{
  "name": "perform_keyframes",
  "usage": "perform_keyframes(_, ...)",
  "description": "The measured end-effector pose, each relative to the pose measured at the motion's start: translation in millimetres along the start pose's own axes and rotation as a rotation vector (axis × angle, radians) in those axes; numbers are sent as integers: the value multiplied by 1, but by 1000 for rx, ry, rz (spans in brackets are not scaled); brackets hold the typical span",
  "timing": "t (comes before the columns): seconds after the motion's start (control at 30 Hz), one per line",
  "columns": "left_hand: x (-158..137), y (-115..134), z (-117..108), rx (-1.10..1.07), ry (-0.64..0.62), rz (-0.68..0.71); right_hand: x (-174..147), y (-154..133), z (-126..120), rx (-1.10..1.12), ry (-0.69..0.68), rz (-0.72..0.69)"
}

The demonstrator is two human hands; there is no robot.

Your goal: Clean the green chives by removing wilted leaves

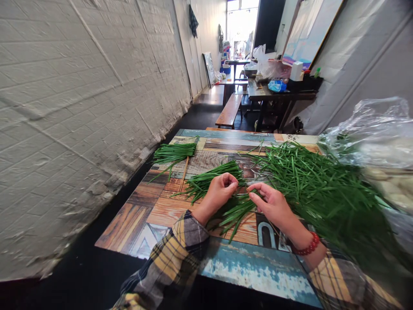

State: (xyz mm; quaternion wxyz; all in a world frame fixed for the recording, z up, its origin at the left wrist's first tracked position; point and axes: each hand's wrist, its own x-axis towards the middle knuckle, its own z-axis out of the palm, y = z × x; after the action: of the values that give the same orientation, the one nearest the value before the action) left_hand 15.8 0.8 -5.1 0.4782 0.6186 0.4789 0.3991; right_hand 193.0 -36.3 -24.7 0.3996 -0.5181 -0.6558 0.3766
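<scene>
Head view: over the bench (169,212), the left hand (222,189) has thumb and forefinger pressed together, anything between them too small to tell. The right hand (266,199) faces it, thumb and forefinger nearly meeting; whether they pinch something, I cannot tell. A small bunch of greens (237,214) lies below and between the hands, the middle bunch (211,177) just beyond the left. The far bunch (176,152) lies near tan strips (184,173); the loose pile (300,172) spreads beyond the right hand, beside a clear bag (371,129).

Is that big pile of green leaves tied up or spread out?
Spread out: the big pile lies loose across the table, crisscrossed in many directions, and no tie shows.
</scene>
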Motion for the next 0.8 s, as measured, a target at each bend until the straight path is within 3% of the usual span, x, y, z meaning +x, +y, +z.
perform_keyframes(0.33,-4,6,4,-113,-115,-51,0,-1,0,19,-14,4)
perform_keyframes(0.8,-6,6,5,-99,-137,7,0,-4,0,18,-19,-8)
